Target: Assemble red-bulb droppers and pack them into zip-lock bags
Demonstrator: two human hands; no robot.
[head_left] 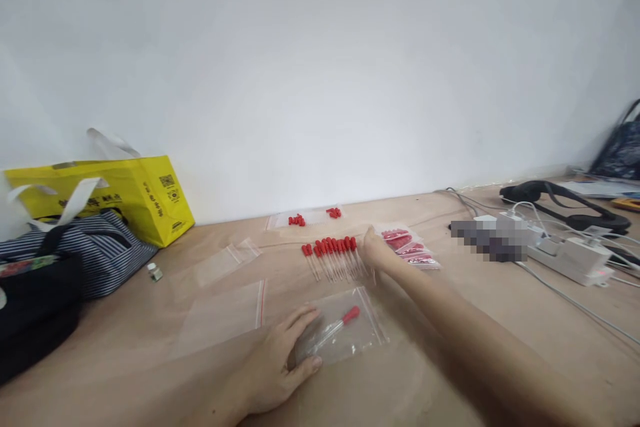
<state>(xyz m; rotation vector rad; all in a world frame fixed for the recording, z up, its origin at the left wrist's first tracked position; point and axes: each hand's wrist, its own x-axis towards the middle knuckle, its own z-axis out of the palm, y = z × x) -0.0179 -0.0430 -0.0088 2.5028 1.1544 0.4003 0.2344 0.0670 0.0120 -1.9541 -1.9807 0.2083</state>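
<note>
My left hand [280, 360] lies with thumb and fingers spread at the left edge of a clear zip bag [367, 330]. Inside that bag lies one glass dropper with a red rubber bulb [351, 315], tilted up to the right. My right hand [376, 252] is at the right end of a row of red-bulbed droppers [327, 247], whose glass tubes point toward me. Its fingers are mostly hidden and slightly blurred. A thin tube shows just below it, but whether the hand grips it is unclear. Right of this hand sit bags of red bulbs [400, 240].
Flat zip bags [225, 313] lie to the left, near a small glass vial [155, 271]. More red bulbs [297, 220] rest on a bag by the wall. A yellow bag [150, 200] and striped bag [115, 250] stand left; a power strip [570, 257], cables and headphones [565, 203] lie right.
</note>
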